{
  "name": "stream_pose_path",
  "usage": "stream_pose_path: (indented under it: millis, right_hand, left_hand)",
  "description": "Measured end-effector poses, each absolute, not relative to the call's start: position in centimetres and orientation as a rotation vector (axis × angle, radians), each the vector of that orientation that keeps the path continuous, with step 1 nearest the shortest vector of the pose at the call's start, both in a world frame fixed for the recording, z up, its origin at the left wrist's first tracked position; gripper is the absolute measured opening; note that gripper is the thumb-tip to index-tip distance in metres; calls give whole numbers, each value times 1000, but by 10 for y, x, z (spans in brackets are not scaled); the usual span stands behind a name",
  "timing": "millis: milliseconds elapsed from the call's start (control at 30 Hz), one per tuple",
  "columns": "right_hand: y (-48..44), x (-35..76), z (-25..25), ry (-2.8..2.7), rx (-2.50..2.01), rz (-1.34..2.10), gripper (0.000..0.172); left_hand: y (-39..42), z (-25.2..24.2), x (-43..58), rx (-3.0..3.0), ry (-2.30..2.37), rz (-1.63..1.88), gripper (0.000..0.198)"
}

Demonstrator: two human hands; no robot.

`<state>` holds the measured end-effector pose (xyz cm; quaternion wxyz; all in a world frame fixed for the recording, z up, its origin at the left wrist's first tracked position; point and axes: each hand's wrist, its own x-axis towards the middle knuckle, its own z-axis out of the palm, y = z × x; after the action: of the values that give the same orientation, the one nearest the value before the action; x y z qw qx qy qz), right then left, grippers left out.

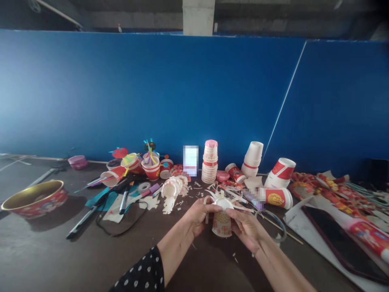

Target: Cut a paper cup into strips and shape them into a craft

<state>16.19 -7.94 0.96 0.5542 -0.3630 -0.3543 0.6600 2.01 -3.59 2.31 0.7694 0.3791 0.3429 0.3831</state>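
Note:
A patterned paper cup (222, 225), white with reddish print, is held upside down just above the dark table, its narrow white base tilted up. My left hand (201, 214) grips it from the left, with the thumb on the edge of the base. From the right, my right hand (246, 227) closes on the same cup, its thumb also at the base. A pale strip hangs beside my left fingers; I cannot tell whether it is part of the cup. Paper scraps (212, 190) lie just beyond the hands.
Stacked paper cups (209, 170) stand behind the hands, with cut white cups (170, 192) to the left. A red and gold bowl (35, 200) sits far left, near markers (124, 200). At right are a tape roll (284, 233), a thin stick and a dark phone (337, 239).

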Motion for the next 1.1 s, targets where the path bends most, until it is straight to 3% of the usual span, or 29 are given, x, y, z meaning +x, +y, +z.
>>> stream_pose_path:
  millis: [633,1100]
  right_hand:
    - [-79,154,12,-768,-942,1475,29]
    - [-83,157,23,-852,-1032,1458,32]
  left_hand:
    - [-38,22,25,749,721,905,23]
    - [-36,27,19,860,753,802,33]
